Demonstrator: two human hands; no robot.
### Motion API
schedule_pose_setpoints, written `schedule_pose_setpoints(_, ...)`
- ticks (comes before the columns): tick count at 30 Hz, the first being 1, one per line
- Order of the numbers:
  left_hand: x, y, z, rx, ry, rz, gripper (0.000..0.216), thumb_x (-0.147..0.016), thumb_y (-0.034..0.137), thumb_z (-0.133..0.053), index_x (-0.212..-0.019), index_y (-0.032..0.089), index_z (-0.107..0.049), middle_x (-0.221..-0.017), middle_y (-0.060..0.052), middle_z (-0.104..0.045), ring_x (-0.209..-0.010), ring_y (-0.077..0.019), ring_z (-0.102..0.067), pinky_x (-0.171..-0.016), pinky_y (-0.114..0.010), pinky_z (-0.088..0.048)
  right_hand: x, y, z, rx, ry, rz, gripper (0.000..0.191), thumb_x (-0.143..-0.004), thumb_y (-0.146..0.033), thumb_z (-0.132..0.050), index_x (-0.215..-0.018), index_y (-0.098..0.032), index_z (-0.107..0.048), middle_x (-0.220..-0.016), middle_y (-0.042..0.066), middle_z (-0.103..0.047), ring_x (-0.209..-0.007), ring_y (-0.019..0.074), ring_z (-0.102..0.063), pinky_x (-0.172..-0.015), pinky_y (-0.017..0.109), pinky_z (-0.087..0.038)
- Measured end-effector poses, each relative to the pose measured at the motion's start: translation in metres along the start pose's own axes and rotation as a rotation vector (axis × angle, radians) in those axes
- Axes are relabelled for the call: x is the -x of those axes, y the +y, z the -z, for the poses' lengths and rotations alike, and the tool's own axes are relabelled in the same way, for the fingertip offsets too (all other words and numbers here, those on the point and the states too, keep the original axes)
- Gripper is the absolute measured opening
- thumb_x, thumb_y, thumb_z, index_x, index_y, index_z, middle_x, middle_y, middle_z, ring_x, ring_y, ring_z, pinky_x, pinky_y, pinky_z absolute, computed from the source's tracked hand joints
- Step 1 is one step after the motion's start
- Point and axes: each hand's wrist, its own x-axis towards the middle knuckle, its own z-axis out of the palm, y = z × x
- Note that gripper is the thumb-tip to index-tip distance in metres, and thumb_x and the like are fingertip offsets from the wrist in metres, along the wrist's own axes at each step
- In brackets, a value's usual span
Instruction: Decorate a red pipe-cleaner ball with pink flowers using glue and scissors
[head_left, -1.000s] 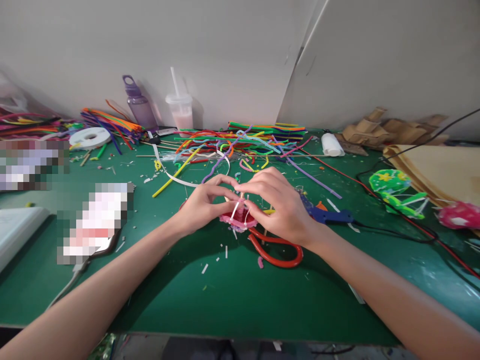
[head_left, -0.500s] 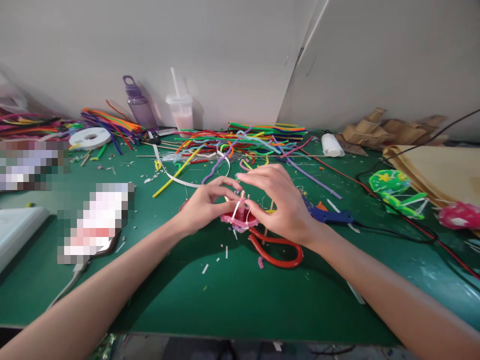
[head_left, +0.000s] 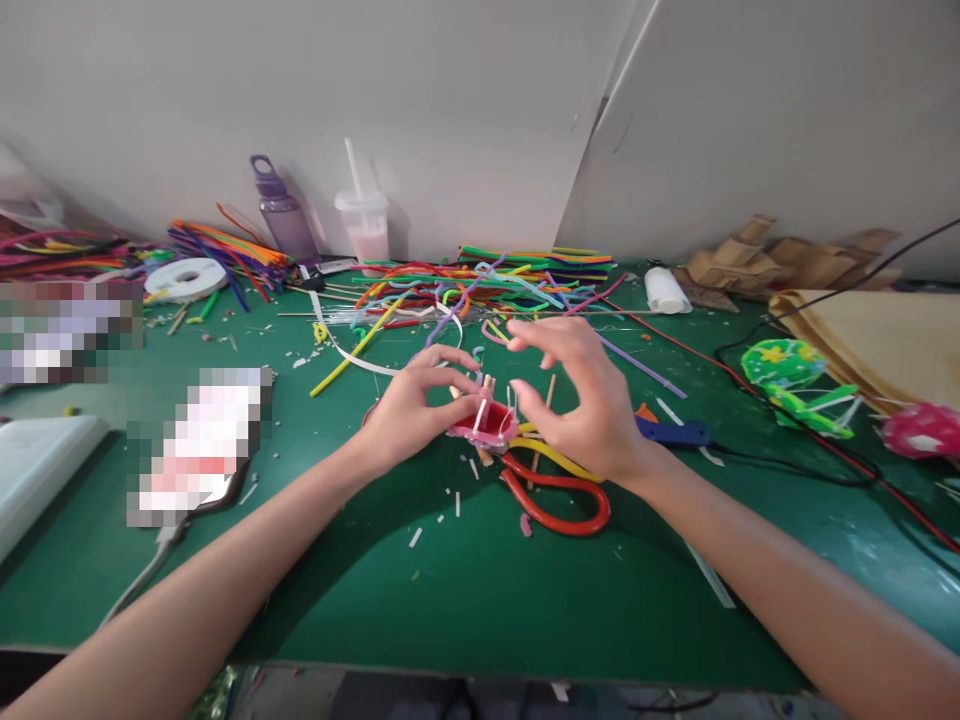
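A small pink and red craft piece (head_left: 484,432), shaped like a little boat or basket with white strips and short wooden sticks standing up in it, is at the middle of the table. My left hand (head_left: 424,405) pinches its upright part between thumb and finger. To its right, my right hand (head_left: 589,395) is raised with thumb and fingers apart, holding nothing visible. A red loop handle (head_left: 559,505), like that of scissors, lies just in front, with a yellow strip (head_left: 559,458) by it. Behind my right wrist is a blue glue gun (head_left: 675,432), partly hidden.
Loose pipe cleaners (head_left: 442,290) are heaped along the wall, near a purple bottle (head_left: 285,215) and a lidded cup (head_left: 365,225). A ribbon roll (head_left: 185,278) and a blurred-out phone (head_left: 199,440) lie left. Black cable (head_left: 795,472) and green craft pieces (head_left: 784,365) are at right.
My right hand has drawn away from the craft piece to the right and its fingers have spread. My left hand has stayed on the piece, whose red inside now shows more.
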Motion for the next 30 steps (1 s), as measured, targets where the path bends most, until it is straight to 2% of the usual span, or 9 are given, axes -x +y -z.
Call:
schedule_pose_setpoints(3,0.002,0.002,0.0,-0.231,0.107,-0.099,0.007,-0.082,0.023,-0.064,-0.08,0.021,-0.071,-0.107,-0.006,-0.062,-0.106,-0.021,-0.056,-0.096,-0.046,-0.044,0.002,0.003,-0.001,0.003,0.044,-0.075,0.045,-0.083,-0.008,-0.055,-0.122,-0.03,-0.054,-0.102,0.004,-0.063,-0.097,0.0235,-0.059,-0.086,0.047,-0.05)
schedule_pose_setpoints(7,0.003,0.005,0.0,-0.394,0.198,-0.268,0.007,-0.085,0.023,-0.062,-0.083,0.021,-0.069,-0.107,-0.007,-0.06,-0.108,-0.0211,-0.055,-0.092,-0.044,-0.047,0.003,0.004,-0.006,-0.009,-0.058,-0.123,0.015,-0.083,-0.015,-0.06,-0.095,-0.023,-0.064,-0.104,0.007,-0.061,-0.102,0.0239,-0.057,-0.09,0.047,-0.047)
schedule_pose_setpoints(10,0.004,0.007,0.0,-0.485,0.233,-0.384,0.006,-0.084,0.02,-0.063,-0.083,0.02,-0.068,-0.107,-0.007,-0.06,-0.111,-0.0223,-0.053,-0.092,-0.044,-0.049,0.003,0.003,-0.008,-0.025,-0.096,-0.13,0.008,-0.083,-0.017,-0.061,-0.089,-0.022,-0.064,-0.106,0.008,-0.06,-0.104,0.0239,-0.056,-0.091,0.047,-0.047)
schedule_pose_setpoints(14,0.006,0.008,-0.002,-0.577,0.184,-0.493,0.009,-0.084,0.014,-0.06,-0.085,0.019,-0.067,-0.107,-0.009,-0.06,-0.115,-0.0246,-0.051,-0.094,-0.047,-0.048,0.004,0.003,-0.011,-0.019,-0.109,-0.135,0.005,-0.083,-0.018,-0.062,-0.085,-0.022,-0.064,-0.106,0.007,-0.06,-0.107,0.0241,-0.055,-0.091,0.048,-0.047)
schedule_pose_setpoints(18,0.008,0.009,-0.006,-0.604,0.138,-0.515,0.012,-0.085,0.013,-0.057,-0.085,0.019,-0.067,-0.108,-0.009,-0.06,-0.115,-0.0248,-0.051,-0.093,-0.046,-0.051,0.007,0.005,-0.013,0.005,-0.142,-0.136,0.005,-0.081,-0.017,-0.063,-0.082,-0.022,-0.064,-0.108,0.007,-0.059,-0.108,0.0245,-0.054,-0.093,0.05,-0.047)
schedule_pose_setpoints(24,0.007,0.008,-0.007,-0.599,0.09,-0.451,0.011,-0.086,0.014,-0.056,-0.086,0.017,-0.067,-0.107,-0.01,-0.061,-0.112,-0.025,-0.052,-0.091,-0.045,-0.051,0.01,0.009,-0.013,0.062,-0.206,-0.107,0.01,-0.079,-0.013,-0.06,-0.081,-0.022,-0.064,-0.112,0.009,-0.059,-0.114,0.0279,-0.052,-0.095,0.054,-0.046)
schedule_pose_setpoints(30,0.007,0.008,-0.007,-0.604,0.065,-0.449,0.012,-0.087,0.015,-0.055,-0.087,0.018,-0.066,-0.106,-0.01,-0.061,-0.111,-0.0247,-0.052,-0.091,-0.045,-0.051,0.01,0.007,-0.013,0.095,-0.234,-0.085,0.003,-0.082,-0.019,-0.06,-0.081,-0.021,-0.062,-0.112,0.011,-0.059,-0.114,0.0288,-0.052,-0.096,0.055,-0.045)
